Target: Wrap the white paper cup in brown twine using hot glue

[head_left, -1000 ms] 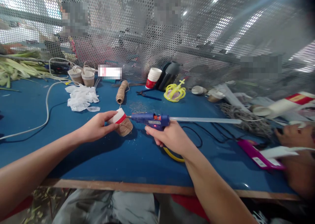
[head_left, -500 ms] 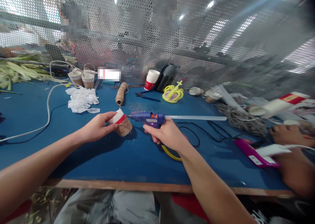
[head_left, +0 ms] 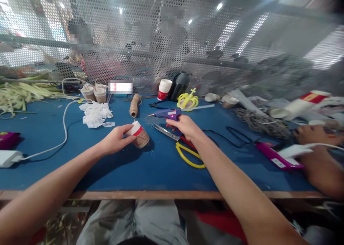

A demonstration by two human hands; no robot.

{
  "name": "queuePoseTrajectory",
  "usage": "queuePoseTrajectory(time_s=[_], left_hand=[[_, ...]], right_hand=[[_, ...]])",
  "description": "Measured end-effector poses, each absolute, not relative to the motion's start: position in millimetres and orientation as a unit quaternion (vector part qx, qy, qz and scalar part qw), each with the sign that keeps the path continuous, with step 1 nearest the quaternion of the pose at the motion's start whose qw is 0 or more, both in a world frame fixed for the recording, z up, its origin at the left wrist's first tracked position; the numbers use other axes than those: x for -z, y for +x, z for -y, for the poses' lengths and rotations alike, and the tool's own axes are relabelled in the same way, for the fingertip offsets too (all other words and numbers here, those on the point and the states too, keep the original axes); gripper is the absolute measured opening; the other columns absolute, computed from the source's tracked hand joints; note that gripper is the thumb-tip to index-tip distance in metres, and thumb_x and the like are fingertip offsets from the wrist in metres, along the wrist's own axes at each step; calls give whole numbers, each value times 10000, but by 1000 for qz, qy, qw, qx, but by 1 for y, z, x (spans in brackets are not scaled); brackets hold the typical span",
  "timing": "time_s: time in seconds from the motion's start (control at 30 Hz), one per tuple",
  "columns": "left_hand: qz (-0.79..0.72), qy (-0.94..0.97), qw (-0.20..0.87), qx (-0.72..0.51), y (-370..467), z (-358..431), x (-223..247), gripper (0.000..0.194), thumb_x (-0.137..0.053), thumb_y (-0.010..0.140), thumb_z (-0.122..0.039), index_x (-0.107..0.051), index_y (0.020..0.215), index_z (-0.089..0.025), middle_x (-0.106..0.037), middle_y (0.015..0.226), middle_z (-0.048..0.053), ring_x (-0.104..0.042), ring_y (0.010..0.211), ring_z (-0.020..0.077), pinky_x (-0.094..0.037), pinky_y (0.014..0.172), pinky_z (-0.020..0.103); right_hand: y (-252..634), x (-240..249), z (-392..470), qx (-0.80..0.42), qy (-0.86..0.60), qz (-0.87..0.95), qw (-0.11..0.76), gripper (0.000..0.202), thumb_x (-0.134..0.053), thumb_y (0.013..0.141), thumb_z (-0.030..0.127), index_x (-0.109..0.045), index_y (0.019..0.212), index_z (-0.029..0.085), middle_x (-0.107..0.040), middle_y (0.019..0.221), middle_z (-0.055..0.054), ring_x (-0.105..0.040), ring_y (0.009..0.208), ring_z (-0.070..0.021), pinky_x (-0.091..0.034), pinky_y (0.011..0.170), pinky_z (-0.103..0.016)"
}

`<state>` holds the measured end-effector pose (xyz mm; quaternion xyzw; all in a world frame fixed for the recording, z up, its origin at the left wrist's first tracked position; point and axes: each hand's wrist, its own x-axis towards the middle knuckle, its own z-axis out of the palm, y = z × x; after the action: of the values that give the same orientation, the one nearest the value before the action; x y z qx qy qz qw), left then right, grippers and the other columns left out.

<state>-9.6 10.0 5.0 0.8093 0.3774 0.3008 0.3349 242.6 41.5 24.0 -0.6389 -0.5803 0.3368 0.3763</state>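
My left hand grips a paper cup with a white and red rim, its lower part wrapped in brown twine. The cup lies tilted over the blue table. My right hand holds a blue glue gun, its nozzle pointing left, away from the cup, with a small red light on. A clear glue stick sticks out behind it. Below the gun lie scissors with red and yellow handles. A twine roll stands behind the cup, a strand running down to it.
White gloves, two wrapped cups, stacked cups and a yellow crown-like piece sit toward the back. A grey rope pile, a purple power strip and another person's hand are at right.
The glue gun in my right hand has moved up and away from the cup, uncovering the scissors. The view has shifted, showing more at left. My left hand still holds the cup.
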Motion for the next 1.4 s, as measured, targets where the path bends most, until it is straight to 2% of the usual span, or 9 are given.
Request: queuePoseTrajectory(time_s=[0.23,0.37,0.5,0.67,0.8,0.9,1.03,1.17,1.4], left_hand=[[-368,817,328,-299,-11,-12,-3,300,-462,791,-302,-564,985,-98,-648,935,79,-588,841,202,-456,764,302],[-372,815,328,-299,-10,-12,-3,304,-474,781,-303,-560,992,-101,-652,935,74,-592,841,205,-456,768,304],[-375,814,329,-297,-11,-12,-5,317,-475,780,-306,-563,1003,-98,-657,929,74,-594,835,206,-453,773,313],[-393,803,310,-322,-15,-14,-10,326,-484,779,-301,-564,1020,-97,-653,923,74,-584,827,200,-445,765,312],[-376,774,345,-374,-19,-19,-10,337,-487,783,-304,-544,1047,-103,-642,958,75,-585,843,190,-451,760,303],[-372,772,346,-382,-22,-22,-8,335,-501,776,-304,-552,1043,-108,-646,937,69,-584,851,195,-452,771,314],[-382,777,333,-374,-22,-21,-9,328,-510,770,-302,-563,1034,-114,-652,925,68,-585,837,197,-459,761,315],[-371,800,337,-330,-18,-12,-14,314,-506,774,-288,-572,1029,-118,-657,956,70,-591,853,199,-459,773,300],[-347,813,369,-286,-13,-4,-17,351,-513,784,-324,-560,1064,-116,-651,983,69,-596,840,196,-457,753,275]], right_hand=[[254,0,-72,-320,-707,554,302,271,-527,825,291,-549,629,105,-538,536,17,-485,441,-59,-416,454,-203],[250,-9,-72,-248,-734,564,287,289,-584,774,297,-534,543,131,-590,592,-74,-604,698,-188,-444,610,-283],[233,-29,-52,-212,-714,601,290,278,-601,752,299,-535,525,153,-634,726,-138,-569,937,-268,-424,708,-295],[194,-33,-12,-332,-624,667,237,355,-503,787,469,-599,652,155,-648,683,-78,-609,584,-167,-436,454,-241],[173,-26,2,-513,-527,618,278,316,-566,776,364,-525,1012,158,-640,899,-73,-603,550,-110,-448,407,-208],[169,-24,2,-580,-486,592,277,322,-596,759,302,-490,1015,137,-625,736,-30,-561,479,-90,-432,393,-196],[177,-24,1,-438,-537,656,299,274,-608,733,323,-531,912,130,-508,505,61,-436,387,-63,-358,381,-187],[188,-26,3,-304,-507,721,363,179,-601,715,317,-570,695,142,-530,578,30,-463,520,-79,-380,512,-211],[189,-29,7,-231,-493,746,384,176,-555,749,309,-580,689,146,-539,634,11,-446,561,-87,-369,537,-213]])
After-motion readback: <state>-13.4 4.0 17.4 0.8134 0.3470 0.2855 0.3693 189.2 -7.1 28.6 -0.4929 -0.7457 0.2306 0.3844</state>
